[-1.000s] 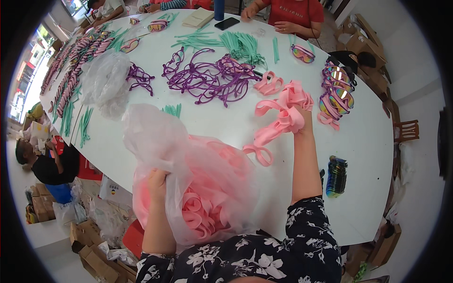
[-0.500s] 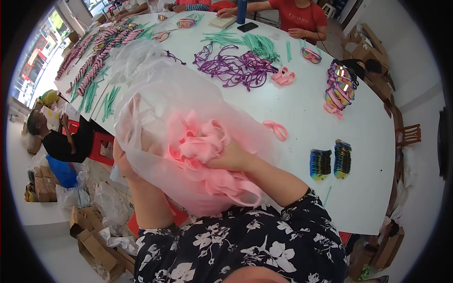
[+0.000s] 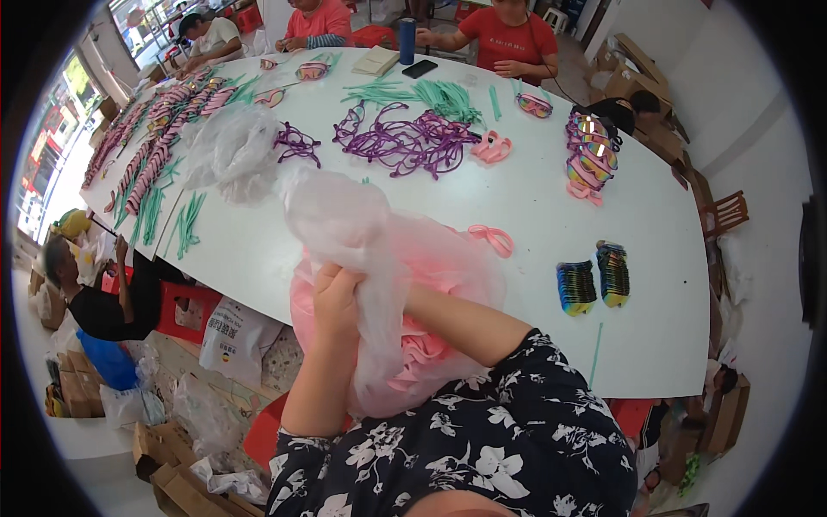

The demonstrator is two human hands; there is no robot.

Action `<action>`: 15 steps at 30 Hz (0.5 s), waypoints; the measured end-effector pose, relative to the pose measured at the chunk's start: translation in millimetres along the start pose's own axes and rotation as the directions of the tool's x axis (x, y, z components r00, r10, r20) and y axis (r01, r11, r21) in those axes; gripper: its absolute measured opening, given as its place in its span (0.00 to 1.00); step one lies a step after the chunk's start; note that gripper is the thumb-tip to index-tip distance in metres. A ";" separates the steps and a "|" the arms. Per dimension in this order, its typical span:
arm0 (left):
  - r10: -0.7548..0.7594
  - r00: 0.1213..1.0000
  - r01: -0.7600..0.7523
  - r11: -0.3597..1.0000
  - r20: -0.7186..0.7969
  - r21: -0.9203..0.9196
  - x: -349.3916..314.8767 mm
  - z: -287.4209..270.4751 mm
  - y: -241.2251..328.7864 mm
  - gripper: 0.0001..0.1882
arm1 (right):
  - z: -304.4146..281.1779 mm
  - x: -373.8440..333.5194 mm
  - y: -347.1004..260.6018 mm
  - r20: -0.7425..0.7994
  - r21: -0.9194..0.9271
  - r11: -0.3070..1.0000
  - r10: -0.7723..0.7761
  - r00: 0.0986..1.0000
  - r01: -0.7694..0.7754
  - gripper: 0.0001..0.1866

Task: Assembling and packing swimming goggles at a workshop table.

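Note:
A translucent plastic bag [image 3: 336,211] full of pink goggle frames or straps [image 3: 426,351] rests against me at the table's edge. My left hand [image 3: 336,297] is closed on the bunched plastic near the mouth of the bag. Into the bag reaches my right hand [image 3: 415,302]; its fingers are hidden behind the plastic, so what they hold does not show. Just beyond the bag a single pink loop-shaped frame [image 3: 491,240] lies on the white table [image 3: 482,200].
Purple cords [image 3: 405,142] and green strips [image 3: 444,101] lie farther back. Two rows of dark iridescent lenses [image 3: 575,289] and stacked goggles [image 3: 592,155] sit at right. At left are a crumpled clear bag [image 3: 233,146] and braided straps [image 3: 151,177]. Co-workers sit around the table.
My left hand has come right and now grips the gathered plastic. My right hand has gone from a visible clump of pink pieces to deeper inside the bag. The view has shifted.

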State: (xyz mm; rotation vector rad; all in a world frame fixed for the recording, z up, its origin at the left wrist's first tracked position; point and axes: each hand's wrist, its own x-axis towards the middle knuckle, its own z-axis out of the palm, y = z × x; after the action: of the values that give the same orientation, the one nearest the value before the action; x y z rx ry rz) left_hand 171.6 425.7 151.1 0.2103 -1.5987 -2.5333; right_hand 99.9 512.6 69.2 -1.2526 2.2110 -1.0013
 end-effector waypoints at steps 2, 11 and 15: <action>-0.034 0.998 0.038 0.996 0.049 -0.085 12.8 -18.6 -13.3 0.19 | -28.7 -27.1 -2.9 -0.023 0.260 0.959 -0.114 0.993 0.116 0.28; -0.192 0.973 0.202 0.977 -0.127 0.069 60.7 -25.9 -80.2 0.16 | -215.1 -92.0 62.4 -0.148 0.587 0.803 -0.014 0.989 0.099 0.11; -0.255 0.953 0.293 0.915 -0.163 0.278 76.3 -23.5 -92.7 0.16 | -278.6 -47.2 282.2 -0.637 0.532 0.846 0.431 0.639 -0.041 0.12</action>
State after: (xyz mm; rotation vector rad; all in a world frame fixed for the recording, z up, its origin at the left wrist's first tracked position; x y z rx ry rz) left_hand 97.4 429.9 54.0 0.6559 -2.0211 -2.3901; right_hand -215.2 756.3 40.8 -0.2817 2.3236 -2.0471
